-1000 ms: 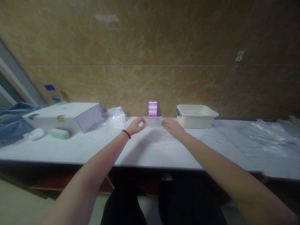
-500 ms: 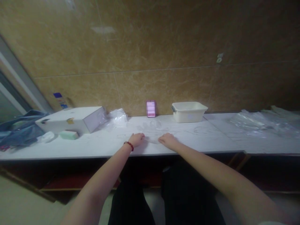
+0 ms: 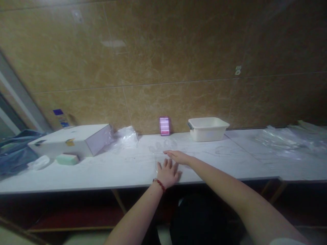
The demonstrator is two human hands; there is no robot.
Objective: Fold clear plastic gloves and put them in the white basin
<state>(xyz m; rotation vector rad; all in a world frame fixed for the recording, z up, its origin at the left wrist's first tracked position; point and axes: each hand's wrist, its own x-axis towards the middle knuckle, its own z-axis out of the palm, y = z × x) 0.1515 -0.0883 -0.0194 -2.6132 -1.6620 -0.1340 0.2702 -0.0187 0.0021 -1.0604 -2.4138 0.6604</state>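
My left hand (image 3: 168,172), with a red bead bracelet (image 3: 159,184) at the wrist, lies palm down near the front edge of the white tabletop (image 3: 122,173), fingers spread. Just behind it, my right hand (image 3: 178,157) stretches its fingers leftward, close to the left fingertips. Under and around the hands is a thin clear sheet (image 3: 158,157), apparently plastic film or a flat bag; its outline is hard to make out. Neither hand grips anything.
A phone (image 3: 165,126) leans on the wall, left of a cream plastic bin (image 3: 208,131). To the left are a white box (image 3: 68,141), crumpled clear plastic (image 3: 127,136) and a green sponge (image 3: 67,159). Clear plastic bags (image 3: 286,139) lie at the right.
Both hands had curled fingers at the clear sheet, apart from each other. Now the left has moved right and spread flat, and the right has straightened its fingers behind it. The view has tilted up.
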